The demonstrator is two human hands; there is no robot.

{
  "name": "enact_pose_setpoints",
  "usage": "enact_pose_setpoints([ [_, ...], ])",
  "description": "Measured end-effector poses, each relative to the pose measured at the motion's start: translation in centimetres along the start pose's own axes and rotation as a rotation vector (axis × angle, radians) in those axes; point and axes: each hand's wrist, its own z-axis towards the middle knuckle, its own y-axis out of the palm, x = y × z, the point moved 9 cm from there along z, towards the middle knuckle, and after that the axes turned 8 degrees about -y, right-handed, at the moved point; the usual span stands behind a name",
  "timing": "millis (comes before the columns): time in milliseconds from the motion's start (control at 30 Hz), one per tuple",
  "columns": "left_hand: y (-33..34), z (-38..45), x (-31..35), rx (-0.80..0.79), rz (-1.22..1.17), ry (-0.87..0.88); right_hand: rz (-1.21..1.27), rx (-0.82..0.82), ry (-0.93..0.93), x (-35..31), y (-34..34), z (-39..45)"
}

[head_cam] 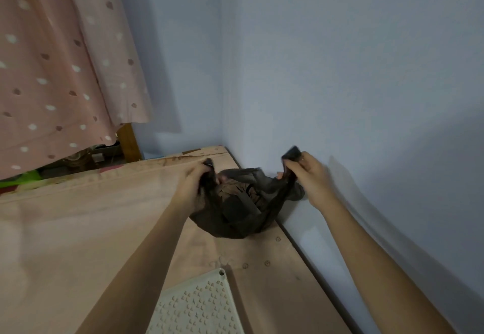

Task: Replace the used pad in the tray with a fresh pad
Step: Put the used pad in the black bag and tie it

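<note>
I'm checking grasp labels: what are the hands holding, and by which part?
Both hold the dark plastic bag by its handles: the left hand grips one, the right hand the other.

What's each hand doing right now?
Left hand: grips one handle of the dark plastic bag.
Right hand: grips the bag's other handle.
</note>
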Motion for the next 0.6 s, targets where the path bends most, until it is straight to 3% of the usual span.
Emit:
enact_pose_setpoints([
  [133,4.3,-0.1,-1.6,-0.213,0.305,0.026,-0.140,-0.150,0.052,2.2,3.2,0.0],
  [333,5.5,0.1,-4.1,-0.098,0.391,-0.032,-0.170,-0.207,0.030,4.2,4.7,-1.4],
  [500,6.0,-0.4,-6.8,-0.171,0.273,-0.230,-0.127,-0.249,0.117,6.0,5.1,-2.7],
  [600,5.4,0.1,-6.8,-0.162,0.365,-0.099,-0.069,-0.250,0.160,7.2,4.7,-3.0],
])
